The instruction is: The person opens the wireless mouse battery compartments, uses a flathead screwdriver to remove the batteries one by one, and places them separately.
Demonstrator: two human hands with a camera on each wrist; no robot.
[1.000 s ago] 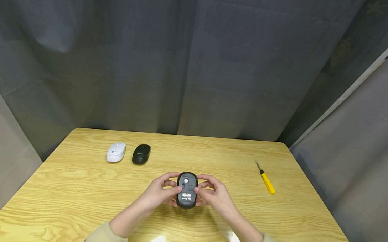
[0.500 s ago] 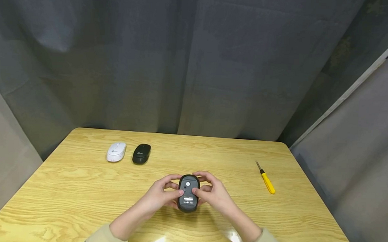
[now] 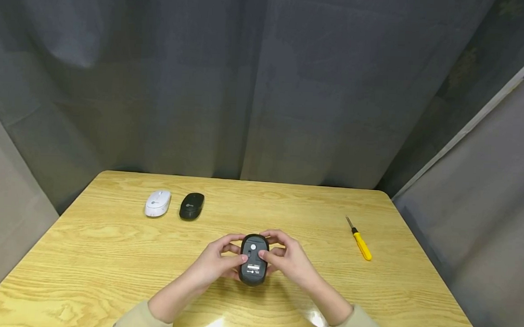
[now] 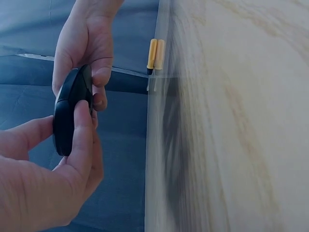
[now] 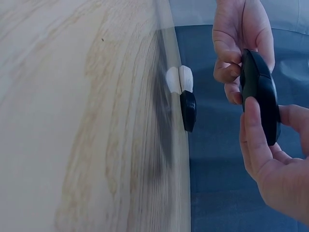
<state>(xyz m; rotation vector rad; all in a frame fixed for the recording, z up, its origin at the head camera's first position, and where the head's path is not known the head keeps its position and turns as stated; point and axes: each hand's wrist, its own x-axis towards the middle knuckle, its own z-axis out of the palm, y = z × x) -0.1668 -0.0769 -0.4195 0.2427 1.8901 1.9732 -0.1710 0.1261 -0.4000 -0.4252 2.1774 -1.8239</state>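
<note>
Because the right hand [image 3: 290, 264] had brought its thumb inward from the side of the held black mouse [image 3: 252, 264] onto its underside, I found that hand's hold reaching further across that face than it had a second earlier. The mouse itself had shifted only slightly; I saw no part of it standing open. In my judgement the change steadied the mouse, at the cost of covering some of the underside. The left hand [image 3: 213, 263] gripped the opposite side, thumb at the edge of the same face. The mouse was held clear of the table [image 3: 111, 273], over its nearer part, about midway between left and right edges. Toward the far left corner rested a white mouse [image 3: 158, 203] and, just beside it, a second black mouse [image 3: 191, 207]. A yellow-handled screwdriver [image 3: 361, 244] lay untouched toward the right edge, tip toward the far edge.
</note>
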